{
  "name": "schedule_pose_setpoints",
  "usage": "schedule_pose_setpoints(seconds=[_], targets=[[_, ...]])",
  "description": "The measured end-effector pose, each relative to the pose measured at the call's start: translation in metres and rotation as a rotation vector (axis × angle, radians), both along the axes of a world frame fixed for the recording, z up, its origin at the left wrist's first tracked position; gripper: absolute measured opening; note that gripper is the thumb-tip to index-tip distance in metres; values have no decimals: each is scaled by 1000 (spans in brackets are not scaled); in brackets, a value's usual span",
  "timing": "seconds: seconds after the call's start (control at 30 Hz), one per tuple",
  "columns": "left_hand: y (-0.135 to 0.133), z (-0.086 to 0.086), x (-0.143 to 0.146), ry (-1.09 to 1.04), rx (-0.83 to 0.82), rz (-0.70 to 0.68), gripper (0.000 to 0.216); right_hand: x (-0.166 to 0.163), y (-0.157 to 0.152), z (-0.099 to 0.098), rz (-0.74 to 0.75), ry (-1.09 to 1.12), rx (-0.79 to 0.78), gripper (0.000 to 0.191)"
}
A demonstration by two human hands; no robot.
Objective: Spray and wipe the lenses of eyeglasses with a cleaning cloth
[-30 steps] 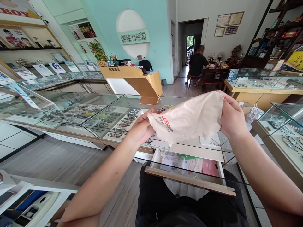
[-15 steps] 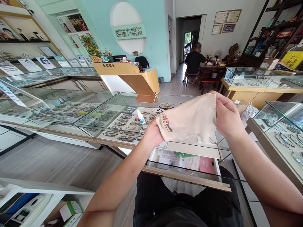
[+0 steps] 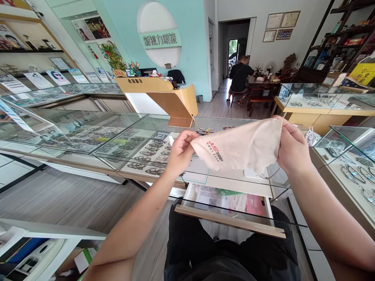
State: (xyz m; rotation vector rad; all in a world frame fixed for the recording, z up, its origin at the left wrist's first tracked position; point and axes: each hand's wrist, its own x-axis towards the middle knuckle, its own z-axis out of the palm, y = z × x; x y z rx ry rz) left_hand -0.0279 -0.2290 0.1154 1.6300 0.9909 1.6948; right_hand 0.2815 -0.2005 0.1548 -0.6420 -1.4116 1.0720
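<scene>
A beige glasses cleaning cloth [image 3: 237,146] with zigzag edges and red and black print is stretched between my two hands above the glass counter. My left hand [image 3: 183,152] pinches its left corner. On the other side, my right hand [image 3: 293,146] grips the right edge, fingers partly behind the cloth. Just behind my left hand the white tip of a small bottle [image 3: 171,139] shows; the rest of it is hidden. Under the glass lie rows of eyeglasses [image 3: 150,152]. Part of another pair of glasses [image 3: 265,175] shows below the cloth's right end.
An open drawer [image 3: 230,224] with papers and a pink sheet [image 3: 254,205] juts out over my lap. Glass display cases [image 3: 351,168] stand to the right. A wooden reception desk [image 3: 172,97] is ahead, and a person [image 3: 241,76] sits at a far table.
My hands have moved apart, the left one leftward and up, the right one to the right. The cloth is now pulled wider, and my left hand covers most of the small bottle.
</scene>
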Motion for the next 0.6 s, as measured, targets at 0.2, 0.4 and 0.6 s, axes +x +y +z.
schedule_pose_setpoints(seconds=[0.2, 0.4, 0.6], targets=[[1, 8, -10, 45, 104, 205, 25, 3, 2, 0, 12, 11, 28, 38], [13, 23, -33, 19, 87, 100, 37, 14, 12, 17, -37, -261, 336, 37], [17, 51, -53, 106, 70, 34, 43, 29, 16, 31, -77, -490, 556, 14]])
